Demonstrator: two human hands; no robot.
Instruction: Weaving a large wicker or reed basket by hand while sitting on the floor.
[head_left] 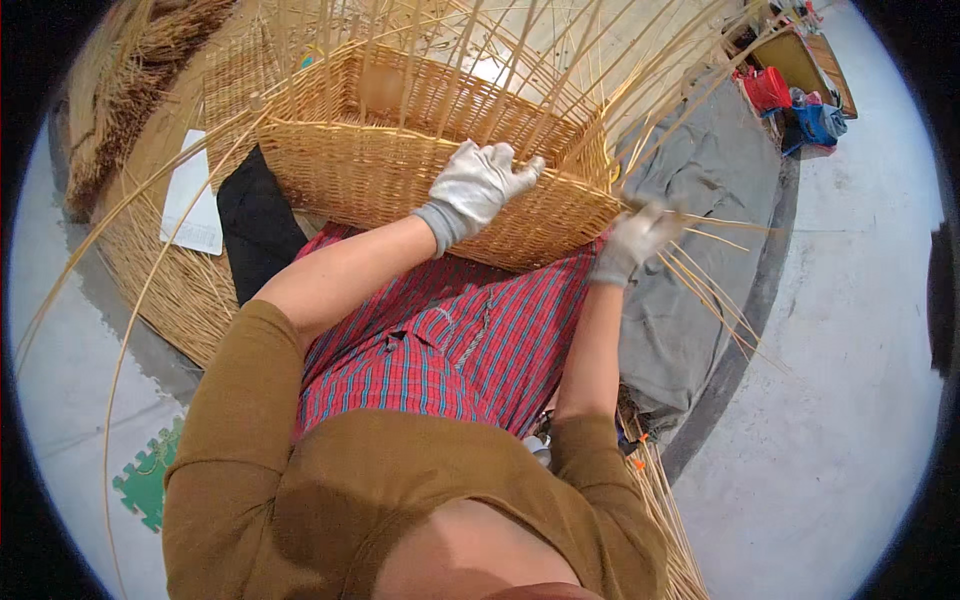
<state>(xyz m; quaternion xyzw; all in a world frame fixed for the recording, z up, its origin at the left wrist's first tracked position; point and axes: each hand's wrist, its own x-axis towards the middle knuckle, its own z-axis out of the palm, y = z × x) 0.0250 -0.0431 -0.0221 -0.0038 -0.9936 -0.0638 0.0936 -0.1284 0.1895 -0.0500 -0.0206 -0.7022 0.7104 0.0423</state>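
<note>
A large rectangular wicker basket [350,175] rests tilted against my lap, with long upright canes [455,75] rising from its far side. My left hand [480,185], in a white work glove with a grey cuff, is closed over the near rim, thumb toward the right. At the basket's right corner is my right hand [643,237], gloved the same way. Its fingers are smeared by motion, so what they hold is unclear. Loose cane ends [710,290] stick out to the right just beside it.
A bundle of brown reeds [130,90] lies at the far left, near a white sheet [190,200] and black cloth [258,225]. Grey cloth [690,170] covers the right side. Beyond it are a red container [767,90] and a blue one [820,124]. Long canes arc across the left.
</note>
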